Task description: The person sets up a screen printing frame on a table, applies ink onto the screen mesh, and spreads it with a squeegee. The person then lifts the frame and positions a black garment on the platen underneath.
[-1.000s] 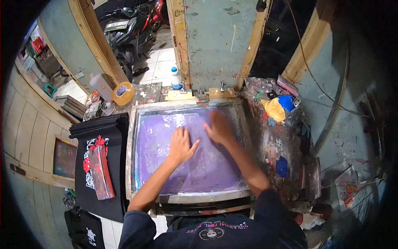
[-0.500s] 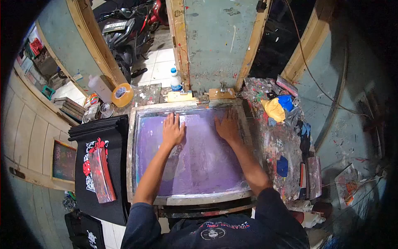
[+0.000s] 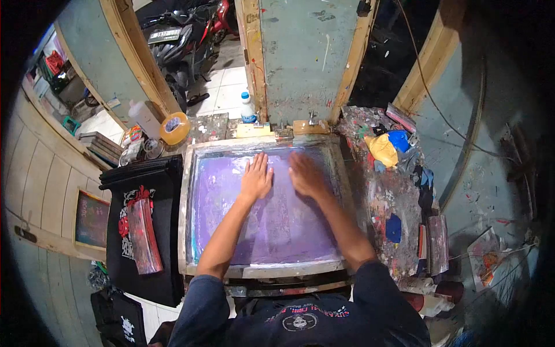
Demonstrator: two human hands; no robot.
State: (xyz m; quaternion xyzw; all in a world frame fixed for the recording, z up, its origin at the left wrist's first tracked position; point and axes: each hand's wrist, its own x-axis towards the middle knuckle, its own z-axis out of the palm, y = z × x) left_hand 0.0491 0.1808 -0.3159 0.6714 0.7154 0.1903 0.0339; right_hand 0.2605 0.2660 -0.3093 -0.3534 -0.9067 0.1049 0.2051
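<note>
A screen-printing frame (image 3: 277, 268) with purple mesh lies flat in front of me, held at its far edge by hinge clamps (image 3: 311, 126). My left hand (image 3: 256, 178) lies on the upper middle of the purple mesh (image 3: 272, 231), palm down with fingers stretched out. Just to its right, my right hand (image 3: 306, 175) is also over the mesh, fingers extended and a little blurred by motion. Neither hand holds anything. What lies under the mesh is hidden.
Black printed fabric (image 3: 156, 231) is stacked at left with a paint-stained squeegee (image 3: 144, 237) on top. Behind stand a roll of tape (image 3: 174, 128) and a blue-capped bottle (image 3: 247, 108). A stained side table (image 3: 376, 202) at right bears yellow and blue cloths (image 3: 383, 150).
Both hands have moved closer together over the mesh, the left one shifting right and the right one shifting left. The view has tilted slightly.
</note>
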